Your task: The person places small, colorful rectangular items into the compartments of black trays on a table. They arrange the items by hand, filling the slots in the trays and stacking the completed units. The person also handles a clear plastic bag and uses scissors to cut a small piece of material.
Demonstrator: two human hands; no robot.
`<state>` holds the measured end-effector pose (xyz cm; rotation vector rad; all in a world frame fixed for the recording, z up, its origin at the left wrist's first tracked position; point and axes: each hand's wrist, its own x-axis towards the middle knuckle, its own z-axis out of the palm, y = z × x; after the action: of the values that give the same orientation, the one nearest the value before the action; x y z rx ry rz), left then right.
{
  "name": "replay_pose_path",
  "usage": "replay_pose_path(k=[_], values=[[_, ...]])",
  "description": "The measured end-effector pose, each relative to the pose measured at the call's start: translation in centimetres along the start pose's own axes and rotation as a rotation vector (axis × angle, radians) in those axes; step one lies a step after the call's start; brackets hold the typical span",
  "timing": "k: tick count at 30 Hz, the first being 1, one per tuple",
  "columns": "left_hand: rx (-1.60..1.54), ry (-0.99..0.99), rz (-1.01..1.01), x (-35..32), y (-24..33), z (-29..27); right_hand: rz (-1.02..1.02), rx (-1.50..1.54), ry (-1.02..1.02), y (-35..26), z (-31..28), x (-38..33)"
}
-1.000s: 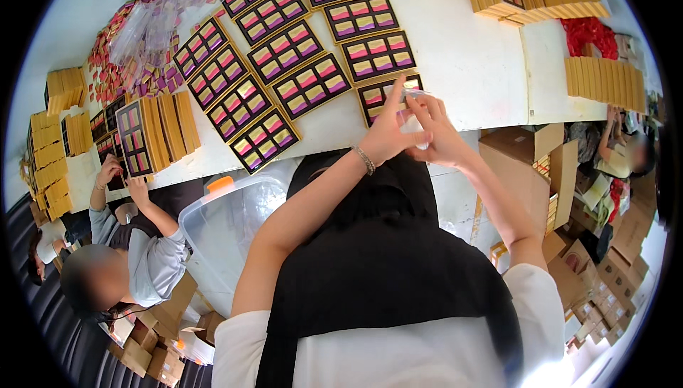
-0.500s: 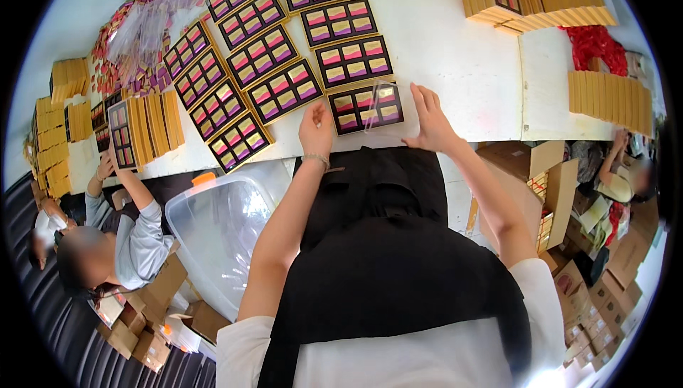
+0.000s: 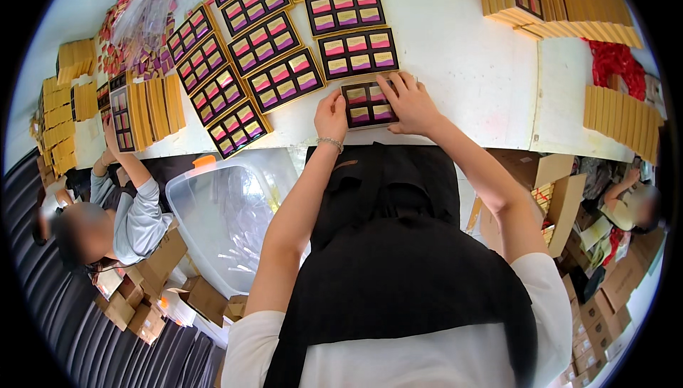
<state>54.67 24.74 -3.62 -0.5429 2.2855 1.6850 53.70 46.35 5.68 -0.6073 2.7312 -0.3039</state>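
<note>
A shallow black six-compartment box (image 3: 364,105) with small pink, gold and purple wrapped packets lies near the table's front edge. At its left edge, my left hand (image 3: 331,115) has curled fingers against the side. My right hand (image 3: 413,105) grips the right end, fingers over the top and thumb at the near corner. A clear plastic cover seems to lie over this box, but its edges are hard to make out. Just beyond sits a matching filled box (image 3: 358,53), with several more in slanting rows to the left, one filled box (image 3: 286,80) close to my left hand.
Loose wrapped packets (image 3: 146,14) and clear plastic lie heaped at the far left. Gold boxes stand stacked at left (image 3: 153,112) and far right (image 3: 569,3). A clear plastic bin (image 3: 220,210) is below the table. A person (image 3: 135,224) works at left, another (image 3: 629,199) at far right.
My right hand has brought the clear cover leftward onto the box. My left hand has moved right to the box's left edge. The view has shifted slightly.
</note>
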Motion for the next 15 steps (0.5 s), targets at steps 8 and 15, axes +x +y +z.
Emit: replay_pose_path(k=[8,15], values=[[0.099,0.093,0.009,-0.4,3.8,-0.1,0.023,-0.076,-0.014,-0.3,0.2,0.6],[0.221,-0.034,-0.073,-0.5,5.8,-0.5,0.041,0.013,-0.027,-0.1,0.7,-0.6]])
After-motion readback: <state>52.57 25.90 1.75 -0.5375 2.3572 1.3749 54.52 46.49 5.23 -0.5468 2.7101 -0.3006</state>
